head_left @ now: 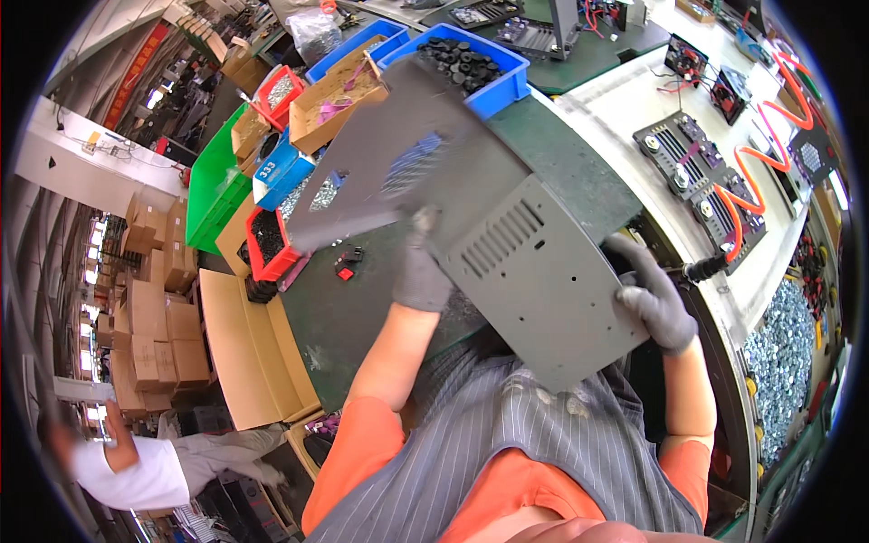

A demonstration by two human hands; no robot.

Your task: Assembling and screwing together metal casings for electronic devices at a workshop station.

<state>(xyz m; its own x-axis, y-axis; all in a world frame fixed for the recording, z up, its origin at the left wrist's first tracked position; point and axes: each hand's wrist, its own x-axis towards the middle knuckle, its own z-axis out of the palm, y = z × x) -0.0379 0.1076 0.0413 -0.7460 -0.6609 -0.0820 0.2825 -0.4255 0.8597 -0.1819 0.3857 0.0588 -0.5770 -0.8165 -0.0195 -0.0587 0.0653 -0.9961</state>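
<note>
A large dark grey bent sheet-metal panel (552, 281) is held up at a slant in front of my body. Rows of vent slots and several small holes show on its near face, while its far part is blurred by motion and has cut-out openings. In a grey glove, my left hand (422, 271) is closed on the panel's left edge near the bend. My right hand (659, 297), also gloved, grips the right edge, with the thumb on the near face and fingers around the side. A small red and black part (347, 262) lies on the dark green bench (339, 317) left of my left hand.
Blue bin (503, 90) with black round parts stands behind the panel. Red bins (272, 262), a green bin (214, 195) and cardboard trays crowd the left. An orange coiled hose (738, 217) hangs by metal assemblies on the right. A person (136, 466) is at lower left.
</note>
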